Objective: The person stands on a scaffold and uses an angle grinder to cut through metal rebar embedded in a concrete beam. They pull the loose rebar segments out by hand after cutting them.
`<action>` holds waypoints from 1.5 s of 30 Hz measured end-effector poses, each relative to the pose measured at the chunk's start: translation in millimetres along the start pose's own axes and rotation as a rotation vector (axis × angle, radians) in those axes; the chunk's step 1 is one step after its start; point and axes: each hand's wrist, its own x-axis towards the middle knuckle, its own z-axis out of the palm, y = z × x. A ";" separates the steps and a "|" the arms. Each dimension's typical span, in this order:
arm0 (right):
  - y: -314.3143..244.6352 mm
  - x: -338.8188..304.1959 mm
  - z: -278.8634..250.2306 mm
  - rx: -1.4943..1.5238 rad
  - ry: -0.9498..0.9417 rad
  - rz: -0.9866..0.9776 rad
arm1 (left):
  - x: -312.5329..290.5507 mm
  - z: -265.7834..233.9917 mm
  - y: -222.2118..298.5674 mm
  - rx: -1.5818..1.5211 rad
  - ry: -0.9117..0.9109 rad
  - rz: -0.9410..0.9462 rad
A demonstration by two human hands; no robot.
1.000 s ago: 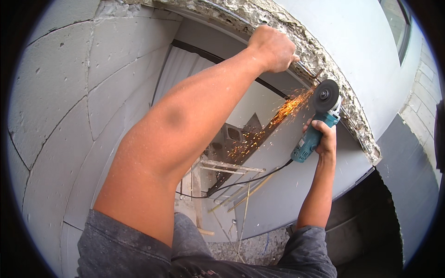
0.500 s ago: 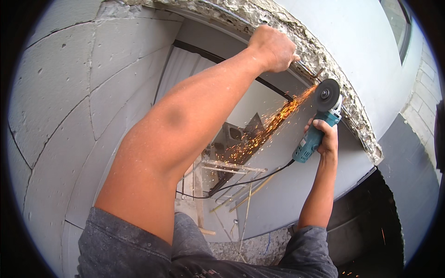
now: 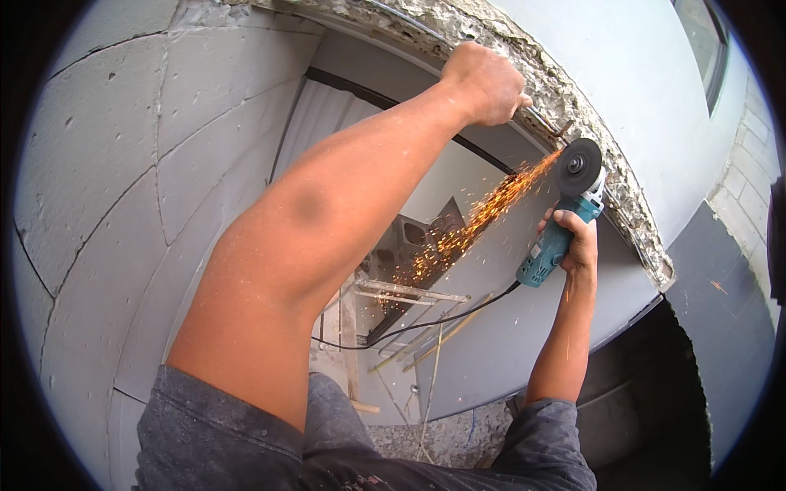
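My left hand (image 3: 485, 84) is closed in a fist around a thin metal rod (image 3: 544, 121) that runs along a broken concrete edge (image 3: 602, 135). The rod's bent end shows to the right of the fist. In my right hand (image 3: 580, 233) is a teal angle grinder (image 3: 540, 260), fingers wrapped round its body. Its dark round disc (image 3: 581, 168) is up against the concrete edge, just beyond the rod's end. Orange sparks (image 3: 495, 209) stream from the disc down to the left. What exactly the disc touches is hidden behind it.
A black cord (image 3: 426, 324) trails from the grinder down to the left. Below stand a metal frame (image 3: 409, 295) and wooden strips. A grey block wall (image 3: 106, 180) rises at left. At lower right is a dark opening (image 3: 655, 393), with a smooth pale wall (image 3: 610, 57) above.
The spark stream has shifted in shape, and a few sparks now show by the dark grey wall at right. Both hands and the grinder have hardly moved.
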 end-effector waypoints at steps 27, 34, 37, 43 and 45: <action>73.1 -191.2 -67.8 0.009 0.270 0.225 | 14.7 13.2 -10.7 0.021 0.055 0.138; 115.4 -277.7 -92.8 0.076 0.463 0.354 | 67.4 0.0 -28.0 0.102 -0.108 -0.071; 142.2 -302.7 -100.8 0.084 0.556 0.378 | 101.8 -13.8 -19.1 0.077 -0.127 -0.227; 225.7 -335.9 -133.5 -0.006 0.437 0.498 | 149.0 -51.2 -31.3 -0.002 -0.094 -0.240; 246.4 -333.8 -129.5 0.017 0.436 0.550 | 165.8 -62.8 -46.8 0.000 0.017 -0.220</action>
